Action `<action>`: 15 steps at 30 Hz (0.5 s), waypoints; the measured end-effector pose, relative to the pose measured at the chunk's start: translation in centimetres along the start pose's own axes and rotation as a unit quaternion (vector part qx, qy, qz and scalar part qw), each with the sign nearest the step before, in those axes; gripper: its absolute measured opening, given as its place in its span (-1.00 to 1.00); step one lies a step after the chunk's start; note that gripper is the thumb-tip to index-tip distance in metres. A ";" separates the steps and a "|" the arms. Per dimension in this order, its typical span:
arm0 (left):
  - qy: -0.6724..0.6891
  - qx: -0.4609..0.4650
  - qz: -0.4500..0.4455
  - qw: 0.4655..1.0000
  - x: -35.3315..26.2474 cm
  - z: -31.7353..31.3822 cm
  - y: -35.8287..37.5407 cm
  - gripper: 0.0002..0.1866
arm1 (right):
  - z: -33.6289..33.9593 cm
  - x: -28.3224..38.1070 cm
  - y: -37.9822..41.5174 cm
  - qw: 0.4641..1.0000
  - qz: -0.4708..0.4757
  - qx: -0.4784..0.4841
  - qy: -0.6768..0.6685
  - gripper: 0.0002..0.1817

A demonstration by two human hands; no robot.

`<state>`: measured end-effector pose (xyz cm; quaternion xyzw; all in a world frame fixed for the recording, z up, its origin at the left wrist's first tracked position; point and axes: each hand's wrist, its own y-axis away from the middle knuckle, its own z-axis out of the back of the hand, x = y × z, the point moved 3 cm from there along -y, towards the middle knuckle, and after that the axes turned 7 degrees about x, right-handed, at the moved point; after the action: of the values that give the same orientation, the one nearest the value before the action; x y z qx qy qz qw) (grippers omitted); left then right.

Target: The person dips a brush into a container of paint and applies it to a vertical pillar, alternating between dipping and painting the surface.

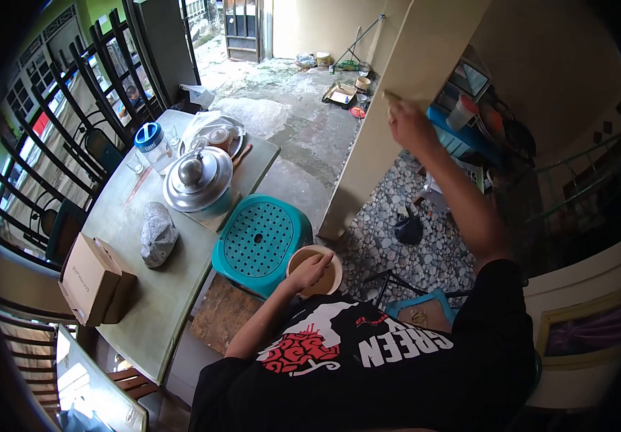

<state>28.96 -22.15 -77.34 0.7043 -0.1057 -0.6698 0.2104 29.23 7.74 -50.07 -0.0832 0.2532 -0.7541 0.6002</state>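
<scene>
My left hand [310,272] is closed on the rim of a beige bucket [338,275], which is held in front of my body beside a teal plastic stool [256,237]. What is inside the bucket looks pale brown, partly covered by the hand. My right arm reaches up and forward. At its end my right hand [411,126] is closed against the cream wall edge [379,137], and a small tan tip sticks out above the fingers. The rest of what it grips is hidden.
On the long table [127,209] at left stand a lidded metal pot [196,180], a blue-lidded jug [153,147], a wrapped bundle [158,234] and a cardboard box [91,281]. A paint tray [340,94] lies on the far floor. A black bag [408,229] lies on the pebbled floor.
</scene>
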 end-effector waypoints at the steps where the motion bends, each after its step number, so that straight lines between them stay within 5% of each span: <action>1: -0.008 0.004 0.001 1.000 0.0 0.0 -0.1 -0.37 | 2.5 -1.1 -1.5 0.999 -0.022 0.008 -0.027 -0.71; 11: -0.035 0.023 0.013 0.999 -1.1 -0.9 -0.2 -0.39 | 16.1 -2.9 -3.9 0.945 0.062 -0.293 0.130 -0.65; 15: -0.036 0.029 0.008 0.999 -1.0 -1.3 -0.9 -0.41 | 8.3 -3.7 -1.1 0.978 0.039 -0.174 0.107 -0.62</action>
<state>30.09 -20.69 -76.77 0.6845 -0.1387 -0.6898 0.1910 32.80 9.03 -41.76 -0.0954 0.4466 -0.6788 0.5750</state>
